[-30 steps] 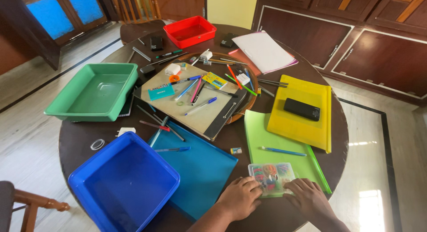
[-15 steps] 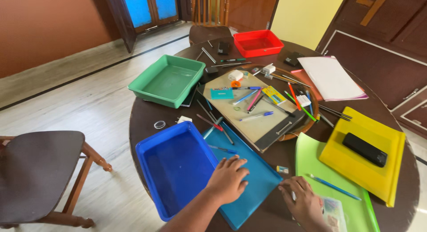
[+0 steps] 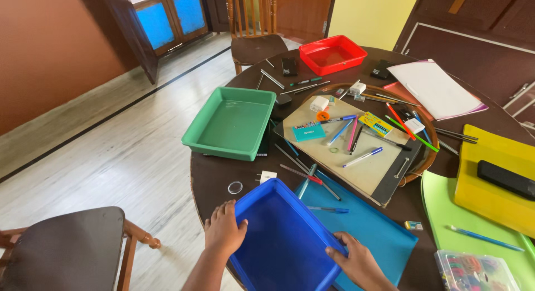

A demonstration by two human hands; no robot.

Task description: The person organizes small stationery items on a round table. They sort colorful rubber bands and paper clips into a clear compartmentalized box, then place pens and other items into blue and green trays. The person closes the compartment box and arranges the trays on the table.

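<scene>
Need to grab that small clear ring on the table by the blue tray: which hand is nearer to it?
Left. The left hand grips the blue tray's left rim, just below the clear ring; the right hand holds the opposite rim, farther off.

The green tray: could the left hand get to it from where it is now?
Probably yes. The left hand grips the blue tray rim; only bare table and a small clear ring lie before the green tray.

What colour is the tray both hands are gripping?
Blue tray, seen clearly in the head view.
</scene>
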